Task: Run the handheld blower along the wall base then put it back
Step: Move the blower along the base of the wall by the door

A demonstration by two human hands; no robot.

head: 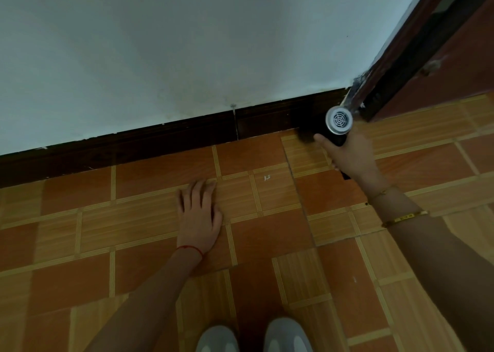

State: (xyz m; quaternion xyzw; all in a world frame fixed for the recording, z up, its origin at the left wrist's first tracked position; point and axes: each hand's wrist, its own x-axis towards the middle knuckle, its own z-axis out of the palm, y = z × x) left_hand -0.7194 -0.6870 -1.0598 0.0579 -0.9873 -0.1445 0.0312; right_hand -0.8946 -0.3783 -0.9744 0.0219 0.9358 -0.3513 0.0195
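Note:
My right hand (pixel 350 159) grips a black handheld blower (pixel 338 122) whose round silver grille faces the camera. Its front end points at the dark skirting board (pixel 187 135) near the corner by the door frame, low over the floor. My left hand (pixel 199 212) lies flat on the orange tiled floor, fingers spread, holding nothing. The blower's nozzle is hidden against the dark skirting.
A white wall (pixel 187 44) rises above the skirting. A dark red door and frame (pixel 427 57) stand at the right corner. Orange and tan floor tiles (pixel 334 244) spread out in front, and two grey shoes (pixel 254 338) show at the bottom edge.

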